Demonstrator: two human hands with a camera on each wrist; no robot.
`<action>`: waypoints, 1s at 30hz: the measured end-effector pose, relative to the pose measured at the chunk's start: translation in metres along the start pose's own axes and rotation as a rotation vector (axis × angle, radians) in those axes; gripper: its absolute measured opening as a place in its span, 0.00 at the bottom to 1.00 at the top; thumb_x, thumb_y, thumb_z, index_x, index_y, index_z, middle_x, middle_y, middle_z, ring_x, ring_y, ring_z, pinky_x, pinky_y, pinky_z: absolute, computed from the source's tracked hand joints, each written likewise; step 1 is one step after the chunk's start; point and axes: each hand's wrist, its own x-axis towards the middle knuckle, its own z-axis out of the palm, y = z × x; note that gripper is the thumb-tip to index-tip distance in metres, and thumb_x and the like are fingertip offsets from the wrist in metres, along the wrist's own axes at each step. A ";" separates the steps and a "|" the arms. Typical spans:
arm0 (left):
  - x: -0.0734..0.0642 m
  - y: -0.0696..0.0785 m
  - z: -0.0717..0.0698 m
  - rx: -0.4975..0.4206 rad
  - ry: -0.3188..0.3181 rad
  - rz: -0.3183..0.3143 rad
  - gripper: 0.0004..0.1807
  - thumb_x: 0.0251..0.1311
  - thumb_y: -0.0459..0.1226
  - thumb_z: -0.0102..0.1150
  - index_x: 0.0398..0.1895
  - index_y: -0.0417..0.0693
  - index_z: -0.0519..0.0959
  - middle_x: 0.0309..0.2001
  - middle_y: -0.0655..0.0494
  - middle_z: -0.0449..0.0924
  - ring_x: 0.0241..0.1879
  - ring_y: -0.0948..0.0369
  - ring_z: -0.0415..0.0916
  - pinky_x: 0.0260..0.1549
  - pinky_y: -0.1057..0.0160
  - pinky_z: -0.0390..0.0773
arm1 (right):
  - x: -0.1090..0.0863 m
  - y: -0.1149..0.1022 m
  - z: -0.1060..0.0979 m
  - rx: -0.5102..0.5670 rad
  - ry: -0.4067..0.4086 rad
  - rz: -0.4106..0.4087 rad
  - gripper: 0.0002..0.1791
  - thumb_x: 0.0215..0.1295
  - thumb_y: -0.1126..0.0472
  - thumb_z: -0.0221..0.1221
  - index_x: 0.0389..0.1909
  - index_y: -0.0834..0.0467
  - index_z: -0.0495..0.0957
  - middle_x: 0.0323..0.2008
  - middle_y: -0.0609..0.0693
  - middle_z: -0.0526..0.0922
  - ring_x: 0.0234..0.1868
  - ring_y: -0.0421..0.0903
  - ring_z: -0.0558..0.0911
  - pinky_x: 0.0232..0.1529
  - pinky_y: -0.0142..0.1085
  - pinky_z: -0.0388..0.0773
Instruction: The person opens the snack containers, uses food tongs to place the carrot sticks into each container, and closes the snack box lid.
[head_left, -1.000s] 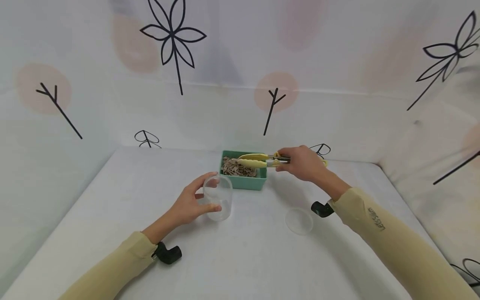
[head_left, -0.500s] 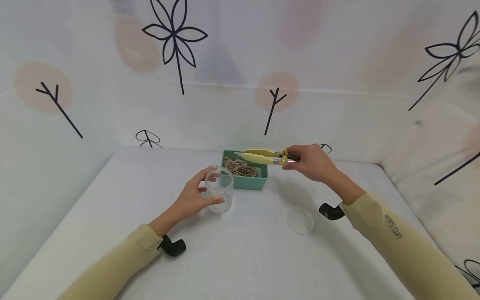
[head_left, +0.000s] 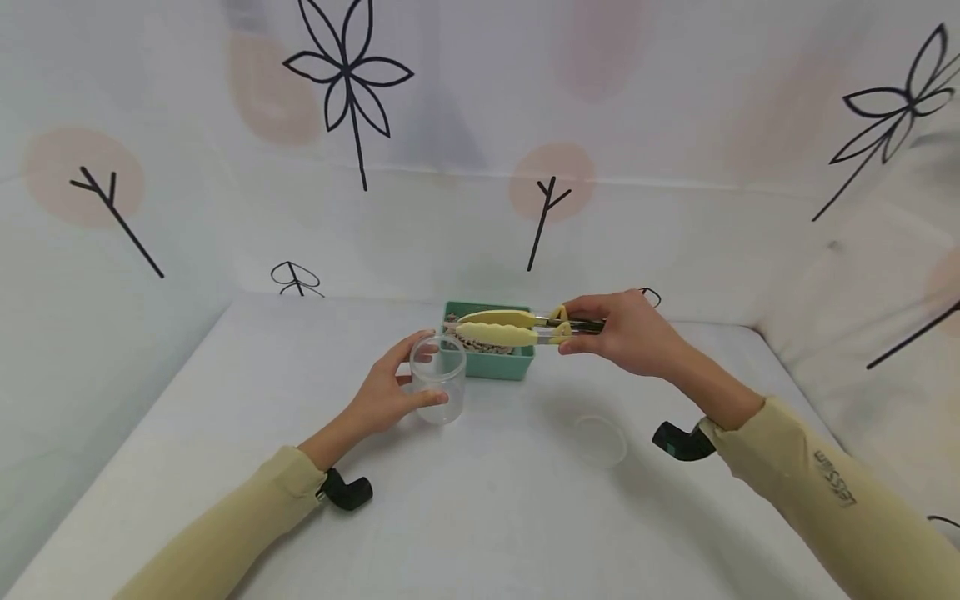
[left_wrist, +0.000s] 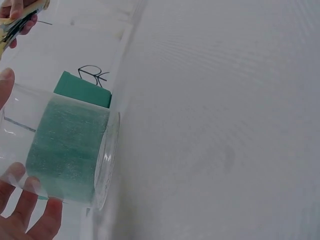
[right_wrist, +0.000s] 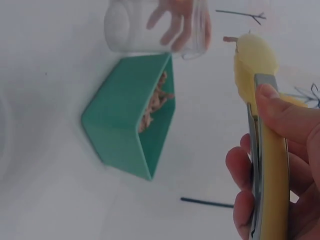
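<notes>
My left hand grips a clear plastic jar from its left side, fingers and thumb around the wall. The jar is upright just in front of a green box. In my right hand are yellow-tipped tongs, held above the box with the tips pointing left, near the jar's rim. A small brown piece sticks out from the tong tips in the right wrist view. More brown pieces lie inside the box, partly hidden by the tongs in the head view.
A clear round lid lies flat on the white tabletop, right of the jar. Behind the table stands a white backdrop with flower and twig drawings. Each wrist carries a black mount.
The tongs have risen out of the box's contents, then moved left towards the jar's rim. My left hand has shifted the jar slightly back and right.
</notes>
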 end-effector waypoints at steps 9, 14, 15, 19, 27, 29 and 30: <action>-0.001 0.000 0.000 -0.009 -0.008 -0.032 0.50 0.49 0.38 0.79 0.75 0.57 0.61 0.64 0.49 0.71 0.62 0.48 0.69 0.56 0.43 0.74 | 0.005 -0.017 0.015 -0.075 -0.045 -0.080 0.26 0.55 0.55 0.74 0.54 0.59 0.83 0.45 0.49 0.87 0.44 0.42 0.85 0.44 0.42 0.81; -0.002 0.006 0.000 -0.012 -0.010 -0.049 0.51 0.50 0.35 0.78 0.76 0.52 0.59 0.65 0.46 0.69 0.63 0.47 0.68 0.56 0.42 0.73 | 0.008 -0.024 0.019 -0.181 -0.040 -0.086 0.26 0.54 0.53 0.75 0.54 0.58 0.83 0.42 0.47 0.88 0.36 0.39 0.83 0.35 0.37 0.79; -0.002 0.006 0.000 -0.012 -0.010 -0.051 0.51 0.50 0.35 0.78 0.76 0.53 0.59 0.65 0.46 0.69 0.63 0.48 0.68 0.56 0.42 0.73 | 0.008 -0.025 0.019 -0.192 -0.041 -0.087 0.26 0.54 0.53 0.74 0.53 0.57 0.83 0.41 0.47 0.87 0.34 0.38 0.83 0.33 0.36 0.78; -0.001 0.002 0.001 0.000 -0.009 -0.047 0.51 0.49 0.37 0.79 0.76 0.57 0.60 0.66 0.50 0.69 0.62 0.51 0.69 0.55 0.42 0.74 | 0.009 -0.024 0.020 -0.207 -0.047 -0.087 0.26 0.54 0.53 0.74 0.53 0.57 0.83 0.40 0.46 0.87 0.32 0.36 0.81 0.31 0.35 0.77; -0.001 0.001 0.000 0.010 -0.010 -0.054 0.50 0.49 0.42 0.79 0.75 0.60 0.61 0.64 0.52 0.72 0.63 0.52 0.68 0.55 0.41 0.74 | 0.009 -0.022 0.018 -0.202 -0.056 -0.080 0.31 0.55 0.52 0.74 0.58 0.59 0.80 0.43 0.48 0.87 0.33 0.38 0.82 0.33 0.35 0.77; -0.001 0.000 0.000 0.013 -0.010 -0.064 0.50 0.49 0.42 0.79 0.75 0.61 0.62 0.64 0.53 0.72 0.63 0.53 0.68 0.55 0.42 0.74 | 0.010 -0.019 0.017 -0.196 -0.047 -0.079 0.31 0.55 0.52 0.74 0.59 0.59 0.80 0.43 0.48 0.87 0.32 0.39 0.80 0.33 0.36 0.77; -0.001 0.000 0.000 0.008 -0.012 -0.065 0.49 0.49 0.42 0.79 0.74 0.61 0.62 0.64 0.53 0.72 0.63 0.53 0.68 0.55 0.42 0.74 | 0.010 -0.017 0.017 -0.194 -0.041 -0.076 0.31 0.55 0.51 0.74 0.59 0.59 0.80 0.43 0.48 0.87 0.32 0.39 0.80 0.32 0.36 0.76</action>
